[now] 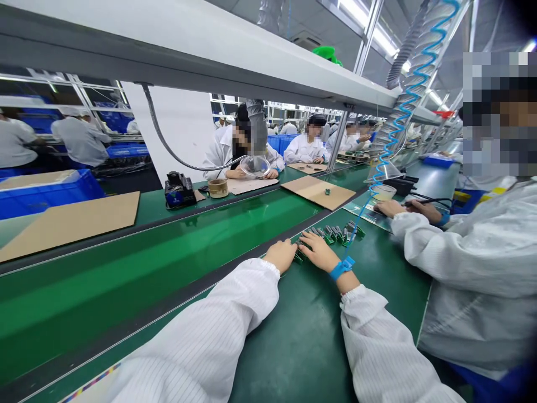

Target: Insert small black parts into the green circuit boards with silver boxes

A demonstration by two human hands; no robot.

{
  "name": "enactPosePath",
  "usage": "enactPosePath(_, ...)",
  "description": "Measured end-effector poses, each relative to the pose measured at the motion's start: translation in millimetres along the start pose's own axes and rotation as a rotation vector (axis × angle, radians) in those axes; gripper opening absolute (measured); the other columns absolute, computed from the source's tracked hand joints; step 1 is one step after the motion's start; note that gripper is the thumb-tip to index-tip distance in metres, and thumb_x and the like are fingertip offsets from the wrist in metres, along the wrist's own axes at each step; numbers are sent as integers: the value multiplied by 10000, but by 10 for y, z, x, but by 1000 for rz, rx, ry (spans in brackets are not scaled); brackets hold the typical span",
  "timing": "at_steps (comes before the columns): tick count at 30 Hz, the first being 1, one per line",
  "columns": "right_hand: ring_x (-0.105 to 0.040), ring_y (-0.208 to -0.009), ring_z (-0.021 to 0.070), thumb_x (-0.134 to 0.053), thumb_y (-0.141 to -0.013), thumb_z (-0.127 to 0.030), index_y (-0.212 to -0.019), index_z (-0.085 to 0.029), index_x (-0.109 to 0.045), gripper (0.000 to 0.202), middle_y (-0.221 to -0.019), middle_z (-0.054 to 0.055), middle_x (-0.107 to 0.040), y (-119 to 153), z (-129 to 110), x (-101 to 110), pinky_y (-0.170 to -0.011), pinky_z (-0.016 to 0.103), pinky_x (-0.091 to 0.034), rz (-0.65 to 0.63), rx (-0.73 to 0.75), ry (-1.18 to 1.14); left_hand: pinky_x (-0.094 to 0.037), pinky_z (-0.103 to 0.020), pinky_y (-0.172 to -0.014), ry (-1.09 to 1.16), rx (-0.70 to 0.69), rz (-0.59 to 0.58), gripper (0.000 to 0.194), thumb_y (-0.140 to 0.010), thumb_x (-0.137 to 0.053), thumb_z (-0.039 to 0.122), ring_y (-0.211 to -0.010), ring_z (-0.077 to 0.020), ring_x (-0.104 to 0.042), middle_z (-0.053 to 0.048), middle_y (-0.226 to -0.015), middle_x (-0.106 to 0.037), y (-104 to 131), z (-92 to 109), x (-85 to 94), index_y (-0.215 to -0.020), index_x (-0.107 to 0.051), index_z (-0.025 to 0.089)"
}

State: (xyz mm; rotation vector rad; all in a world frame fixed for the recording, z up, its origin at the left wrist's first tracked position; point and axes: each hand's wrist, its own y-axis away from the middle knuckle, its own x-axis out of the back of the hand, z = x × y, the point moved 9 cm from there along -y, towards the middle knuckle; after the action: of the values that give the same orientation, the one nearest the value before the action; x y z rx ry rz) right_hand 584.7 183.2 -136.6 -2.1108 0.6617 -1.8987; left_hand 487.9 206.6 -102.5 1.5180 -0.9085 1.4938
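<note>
My left hand (282, 256) rests at the belt-side edge of the green work table, its fingers curled against a few small green circuit boards (298, 257). From the other side my right hand (319, 253), with a blue wrist strap (342, 268), closes its fingers on the same boards. How many boards lie between the hands is hidden by the fingers. Just beyond my right hand, several more circuit boards with silver metal parts (334, 234) lie in a loose row on the table.
A green conveyor belt (168, 252) runs along my left. Across it lie a cardboard sheet (314, 189) with a small board on it, a tape roll (218, 188) and a black box (179, 190). A blue coiled cord (384, 151) hangs near a co-worker (465, 246) on the right.
</note>
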Motion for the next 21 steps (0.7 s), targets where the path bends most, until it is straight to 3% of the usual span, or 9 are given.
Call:
enactPosePath(8,-509,-1191,259,-566,-920,-295,-1158,-169,-584,270,-1265,85,-560,38,-255,302,-1009,525,-388,201,29,-19,-539,-433,-820,26,-4,32,347,-902,-576,280,-996,-228,-619,-94,-1223,-578,40,-21,28,-1229,-529,172)
enactPosePath(13,-491,-1219,264,-559,-923,-285,-1136,-160,-595,250,-1237,85,-583,129,-597,466,-1035,544,-351,349,101,-86,-529,-454,-848,16,30,57,389,-893,-591,265,-1054,-249,-596,-103,-1284,-540,289,-224,196,-1263,-506,182)
enactPosePath(17,-531,-1175,259,-502,-931,-207,-1082,-157,-631,204,-1138,93,-648,244,-986,528,-1036,563,-352,397,176,-181,-507,-478,-893,11,59,65,412,-882,-605,238,-1127,-270,-563,-108,-1349,-502,853,-508,467,-1277,-502,187)
enactPosePath(21,-577,-1086,245,-411,-915,-124,-1010,-196,-658,275,-1034,92,-694,402,-1493,563,-1034,558,-376,357,257,-289,-479,-441,-964,27,117,54,487,-828,-639,159,-1224,-285,-512,-102,-1425,-474,1758,-757,700,-1298,-518,199)
